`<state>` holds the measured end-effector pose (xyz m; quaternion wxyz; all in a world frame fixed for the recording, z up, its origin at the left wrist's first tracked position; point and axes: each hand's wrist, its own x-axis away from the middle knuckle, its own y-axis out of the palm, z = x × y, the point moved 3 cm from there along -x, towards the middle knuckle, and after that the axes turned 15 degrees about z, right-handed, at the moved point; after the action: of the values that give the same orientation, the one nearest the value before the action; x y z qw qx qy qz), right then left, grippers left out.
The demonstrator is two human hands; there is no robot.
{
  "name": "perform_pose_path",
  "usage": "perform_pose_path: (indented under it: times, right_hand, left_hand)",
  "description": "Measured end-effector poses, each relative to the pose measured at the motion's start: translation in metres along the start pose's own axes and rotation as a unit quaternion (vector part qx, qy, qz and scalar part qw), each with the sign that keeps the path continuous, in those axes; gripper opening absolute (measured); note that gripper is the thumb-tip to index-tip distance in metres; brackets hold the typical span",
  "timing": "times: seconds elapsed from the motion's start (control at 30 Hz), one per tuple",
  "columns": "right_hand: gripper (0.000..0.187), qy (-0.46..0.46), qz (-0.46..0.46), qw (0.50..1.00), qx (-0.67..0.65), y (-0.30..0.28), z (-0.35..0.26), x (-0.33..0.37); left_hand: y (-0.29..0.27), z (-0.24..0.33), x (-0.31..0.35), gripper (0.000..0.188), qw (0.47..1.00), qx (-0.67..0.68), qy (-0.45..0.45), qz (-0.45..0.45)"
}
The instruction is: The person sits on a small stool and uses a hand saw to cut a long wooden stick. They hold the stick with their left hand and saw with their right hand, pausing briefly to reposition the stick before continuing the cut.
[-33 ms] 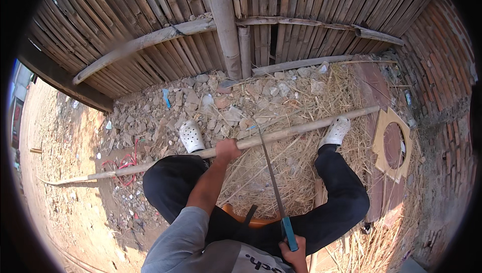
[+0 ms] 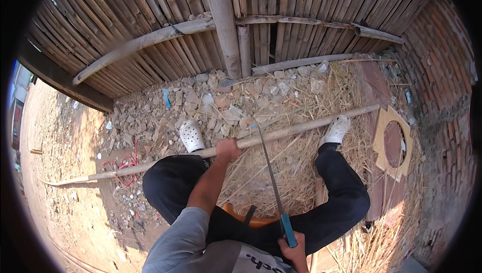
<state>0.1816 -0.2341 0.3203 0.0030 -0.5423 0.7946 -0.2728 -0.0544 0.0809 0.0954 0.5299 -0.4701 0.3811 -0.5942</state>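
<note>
A pale wooden pole (image 2: 291, 131) runs across the ground, with red cord (image 2: 131, 165) beside its left portion and a left hand (image 2: 228, 148) closed around its middle. Right of that hand, a saw (image 2: 271, 172) crosses over the pole, its teal handle gripped by the right hand (image 2: 293, 247) on the pole's near side. A yellowish board (image 2: 379, 145) with a round opening lies at the pole's right end.
</note>
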Motion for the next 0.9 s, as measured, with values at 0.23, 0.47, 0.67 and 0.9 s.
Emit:
perform_pose_path:
  times: [0.23, 0.47, 0.67, 0.9]
  right_hand:
    - [0.02, 0.006, 0.003, 0.999, -0.049, 0.086, 0.005, -0.101]
    - [0.02, -0.02, -0.012, 0.999, 0.035, 0.012, 0.014, 0.018]
    - [0.022, -0.048, -0.001, 0.999, -0.002, 0.132, 0.012, -0.176]
    - [0.017, 0.008, -0.006, 1.0, -0.001, 0.001, 0.009, -0.045]
  left_hand:
    - [0.006, 0.009, 0.047, 0.039, 0.999, -0.017, 0.026, -0.032]
    - [-0.007, -0.002, 0.023, 0.039, 1.0, -0.004, 0.007, -0.028]
    - [0.006, 0.002, -0.039, 0.04, 0.999, -0.011, 0.015, -0.038]
    - [0.016, 0.019, -0.038, 0.041, 0.999, -0.02, 0.02, -0.023]
